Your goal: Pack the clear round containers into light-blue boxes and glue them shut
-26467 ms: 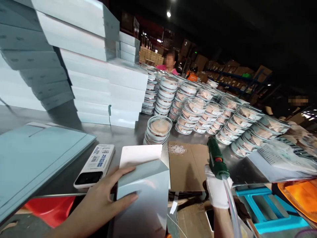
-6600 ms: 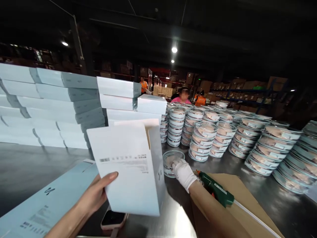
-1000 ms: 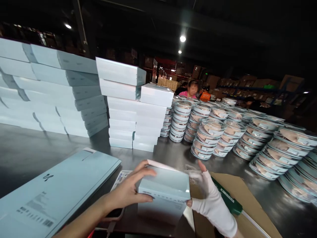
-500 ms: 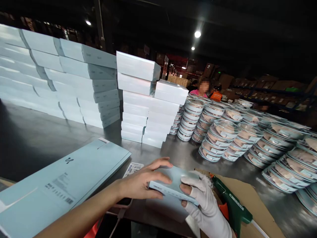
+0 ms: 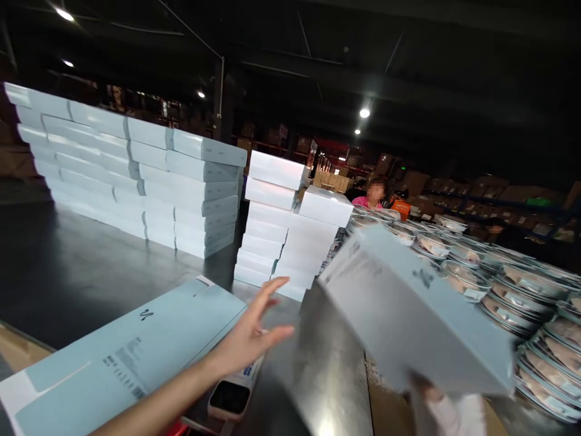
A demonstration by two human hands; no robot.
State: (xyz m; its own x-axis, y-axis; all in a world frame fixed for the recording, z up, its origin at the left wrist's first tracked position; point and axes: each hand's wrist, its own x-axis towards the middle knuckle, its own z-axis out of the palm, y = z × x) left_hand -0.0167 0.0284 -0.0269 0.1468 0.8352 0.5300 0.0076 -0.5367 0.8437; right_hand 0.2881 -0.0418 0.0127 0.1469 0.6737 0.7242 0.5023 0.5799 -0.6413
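A light blue box (image 5: 426, 315), tilted and smeared by motion, is held up at the right. My right hand (image 5: 454, 409), in a white glove with bare fingertips, grips it from beneath; most of that hand is hidden or cut off by the frame. My bare left hand (image 5: 254, 333) is apart from the box, empty, fingers spread. It hovers above the metal table beside a flat light blue carton (image 5: 122, 357) with a dark logo and printed text. Under my left wrist lies a phone (image 5: 230, 398), partly over a printed label.
Stacked white-blue boxes (image 5: 181, 175) form a wall at the back left, and a shorter stack (image 5: 272, 212) stands mid-table. Round clear-lidded containers (image 5: 512, 309) rise in piles at the right. Brown cardboard (image 5: 384, 402) lies under the raised box. A person in pink (image 5: 367, 200) is beyond.
My left hand has let go of the box and opened. My right hand has lifted and turned the box to the right. The glue gun is out of sight, and the view has shifted.
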